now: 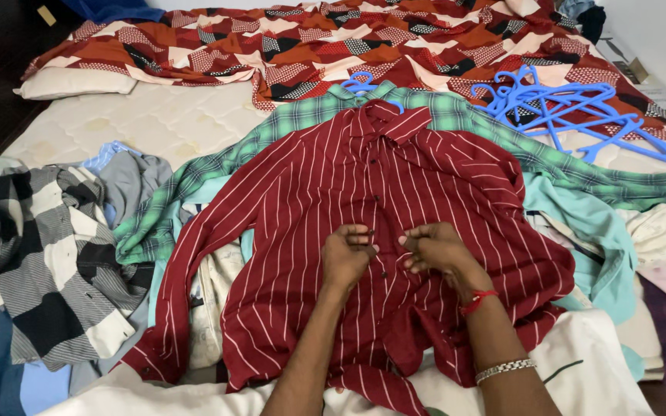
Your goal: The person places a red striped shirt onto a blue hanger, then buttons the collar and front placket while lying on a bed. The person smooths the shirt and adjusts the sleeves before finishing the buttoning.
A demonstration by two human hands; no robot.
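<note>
Shirt, red striped point(348, 192), lies flat, collar toward 12 o'clock, hem toward 6. My left hand point(346, 256) and right hand point(435, 248) pinch its button placket, fingers closed.

Dark red white-striped shirt point(371, 192), green plaid shirt point(456, 115), blue hangers point(572, 112), red patchwork-patterned blanket point(333, 38), black-and-white checked garment point(48, 254).

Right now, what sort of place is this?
Most likely a home bedroom. Both hands, left hand and right hand, pinch the front of a red striped shirt spread on a bare mattress, with a patterned bedsheet and blue hangers behind.
</note>
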